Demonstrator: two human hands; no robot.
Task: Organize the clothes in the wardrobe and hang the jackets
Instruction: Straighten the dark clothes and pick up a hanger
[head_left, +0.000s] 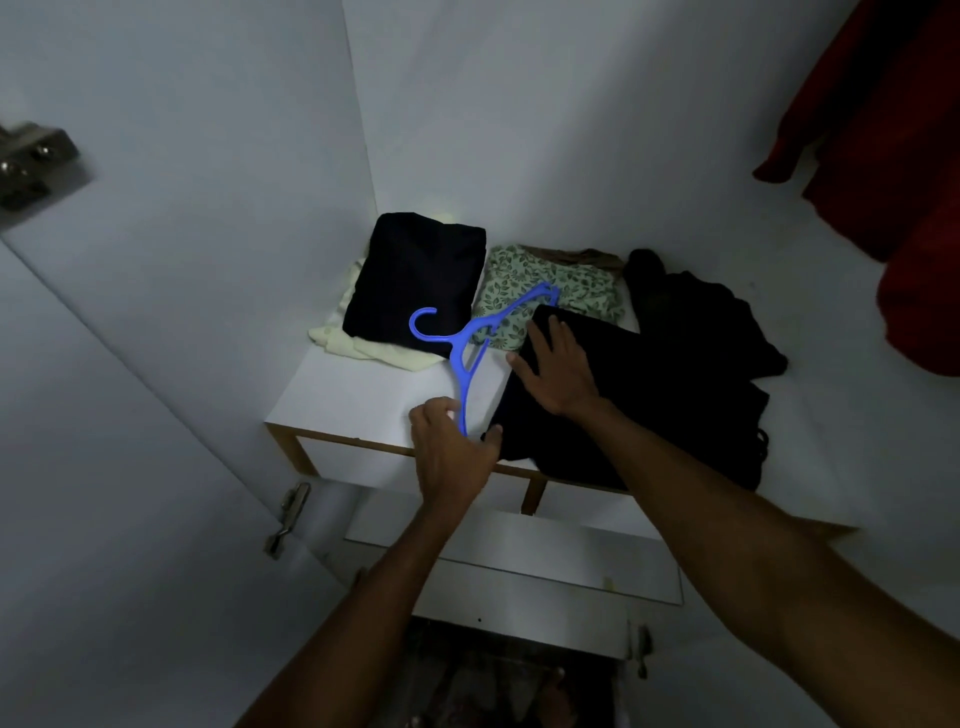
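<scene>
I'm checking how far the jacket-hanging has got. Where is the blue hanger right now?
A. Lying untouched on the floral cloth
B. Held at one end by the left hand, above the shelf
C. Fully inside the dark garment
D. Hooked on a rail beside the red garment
B: the left hand pinches one arm of the blue hanger over the white shelf, while the right hand lies flat on the dark garment.

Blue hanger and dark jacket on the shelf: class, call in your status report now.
Left hand grips blue hanger by one arm. Right hand flat on dark jacket, shelf front. Jacket not yet on hanger. Folded clothes behind, nothing blocking.
</scene>
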